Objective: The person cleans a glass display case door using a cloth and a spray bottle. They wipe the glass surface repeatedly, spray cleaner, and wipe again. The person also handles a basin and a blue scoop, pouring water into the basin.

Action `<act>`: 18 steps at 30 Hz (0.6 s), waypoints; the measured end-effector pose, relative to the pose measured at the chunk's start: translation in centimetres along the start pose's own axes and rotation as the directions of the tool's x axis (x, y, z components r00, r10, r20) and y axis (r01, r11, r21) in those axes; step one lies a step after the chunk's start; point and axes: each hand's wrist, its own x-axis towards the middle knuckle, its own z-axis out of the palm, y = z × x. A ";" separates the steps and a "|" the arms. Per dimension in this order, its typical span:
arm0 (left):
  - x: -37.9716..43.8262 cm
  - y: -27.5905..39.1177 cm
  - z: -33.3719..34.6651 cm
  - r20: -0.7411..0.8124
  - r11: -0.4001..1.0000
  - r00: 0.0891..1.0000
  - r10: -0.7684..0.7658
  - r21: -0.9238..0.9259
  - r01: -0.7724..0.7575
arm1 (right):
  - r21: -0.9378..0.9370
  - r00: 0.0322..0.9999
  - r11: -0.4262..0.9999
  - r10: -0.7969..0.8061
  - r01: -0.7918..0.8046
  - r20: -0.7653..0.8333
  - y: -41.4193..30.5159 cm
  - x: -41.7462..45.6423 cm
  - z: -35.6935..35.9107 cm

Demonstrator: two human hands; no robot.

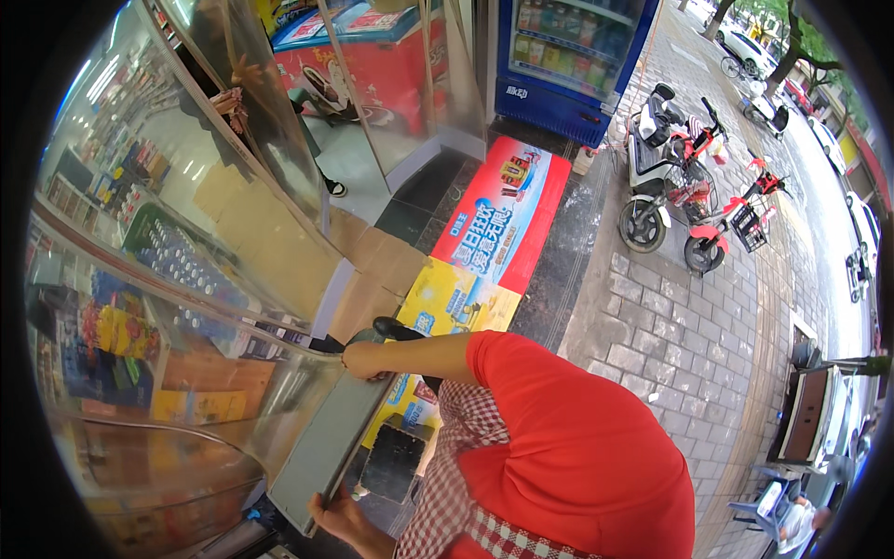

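Note:
A long, flat grey panel (335, 426) lies slantwise in front of me, close to clear plastic curtain strips. My right hand (364, 359) is at its upper end, fingers curled over the edge, partly hidden. My left hand (339, 513) grips the lower end, thumb on the top face and fingers at the side edge. A black, rough-edged block-like object (392, 461) is on the floor beside the panel. My red sleeve and red-and-white checked apron (475, 419) fill the lower middle. What supports the panel is hidden.
Clear curtain strips (279, 175) hang across the shop entrance, with goods and another person's hands behind them. Printed floor mats (503, 216) run toward a blue drinks fridge (552, 105). Electric scooters (653, 189) stand on the paving; a person sits at the far lower right.

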 end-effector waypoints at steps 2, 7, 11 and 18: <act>0.1 -1.7 1.6 0.011 1.000 1.000 0.024 0.018 -0.025 | -0.233 1.000 0.972 -0.019 0.023 0.016 -0.9 0.7 3.2; 3.5 -2.1 -3.6 0.132 0.995 0.991 -0.033 -0.089 0.045 | 0.011 0.769 0.809 -0.553 0.587 -0.322 -20.8 -2.9 9.4; 0.8 0.4 -1.4 -0.007 0.996 0.999 -0.045 -0.083 0.044 | -0.425 0.513 0.410 -0.843 0.807 0.161 -11.3 1.6 6.1; 1.1 -1.3 -2.4 0.078 1.000 0.997 -0.001 -0.008 0.001 | -0.415 0.987 0.907 -0.127 0.075 -0.099 -1.8 1.5 5.8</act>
